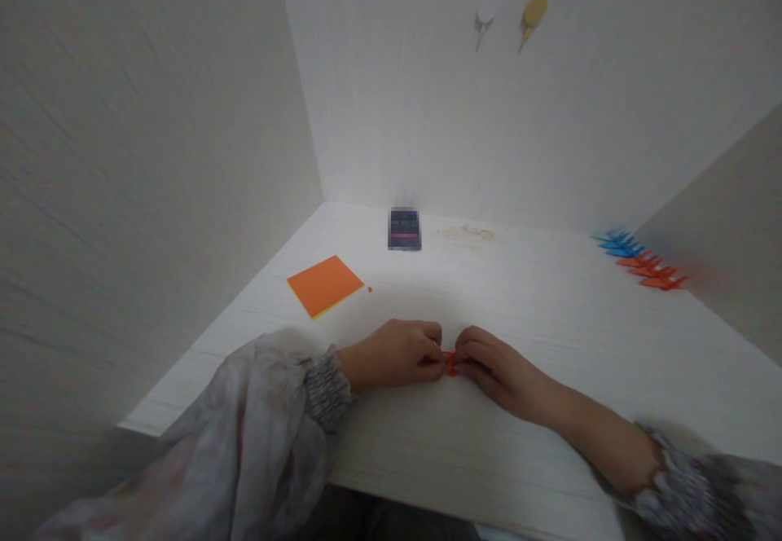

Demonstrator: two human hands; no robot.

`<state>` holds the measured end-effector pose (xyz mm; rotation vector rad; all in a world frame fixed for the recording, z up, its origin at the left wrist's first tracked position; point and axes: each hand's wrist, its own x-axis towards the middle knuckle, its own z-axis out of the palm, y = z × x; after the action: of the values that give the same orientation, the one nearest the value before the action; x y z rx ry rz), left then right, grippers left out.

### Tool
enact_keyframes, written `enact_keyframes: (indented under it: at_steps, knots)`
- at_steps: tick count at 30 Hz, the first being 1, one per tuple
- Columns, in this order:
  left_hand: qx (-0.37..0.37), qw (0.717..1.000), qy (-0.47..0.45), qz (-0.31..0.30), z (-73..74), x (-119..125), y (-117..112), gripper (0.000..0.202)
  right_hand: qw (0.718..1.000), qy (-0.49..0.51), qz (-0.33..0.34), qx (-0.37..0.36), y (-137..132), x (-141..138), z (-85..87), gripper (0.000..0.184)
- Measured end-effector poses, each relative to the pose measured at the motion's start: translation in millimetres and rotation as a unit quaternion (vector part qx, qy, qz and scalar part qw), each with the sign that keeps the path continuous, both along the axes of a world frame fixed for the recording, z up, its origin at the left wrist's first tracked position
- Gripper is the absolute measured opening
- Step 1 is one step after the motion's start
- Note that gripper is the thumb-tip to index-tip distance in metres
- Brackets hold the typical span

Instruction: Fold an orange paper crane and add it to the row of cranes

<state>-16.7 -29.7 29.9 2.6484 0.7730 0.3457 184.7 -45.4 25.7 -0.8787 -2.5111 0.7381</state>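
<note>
Between my two hands, low over the white table, is a small folded piece of orange paper (pixel 450 363). My left hand (pixel 403 354) pinches its left end, fingers curled and closed. From the other side my right hand (pixel 498 368) is closed on the right end. Only a short stretch of the paper shows; my fingers cover the rest. A stack of square orange paper (pixel 326 286) with a yellow edge lies beyond my left hand, and a tiny orange bit (pixel 370 289) sits by its right corner.
Folded blue paper pieces (pixel 620 244) and orange ones (pixel 653 270) stand in a row at the table's right edge. A dark, blurred-out flat object (pixel 404 229) is near the back wall. Wall hooks, one white (pixel 485 18) and one yellow (pixel 533 13), are above.
</note>
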Motion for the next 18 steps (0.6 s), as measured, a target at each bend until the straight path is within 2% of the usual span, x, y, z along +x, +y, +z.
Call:
enact_keyframes:
  at_steps: [6,13,18]
  knots:
    - [-0.015,1.0,-0.02,0.013,-5.3,2,2,0.021,0.999,-0.03,-0.025,0.002,-1,-4,-1.2,0.017]
    - [-0.046,0.997,-0.044,0.036,-10.8,5,4,0.022,0.994,-0.069,-0.072,0.036,-4,-11,-3.7,0.02]
    - [-0.048,0.997,-0.051,0.044,-14.1,6,5,0.02,0.991,-0.062,-0.118,0.023,-5,-14,-5.2,0.013]
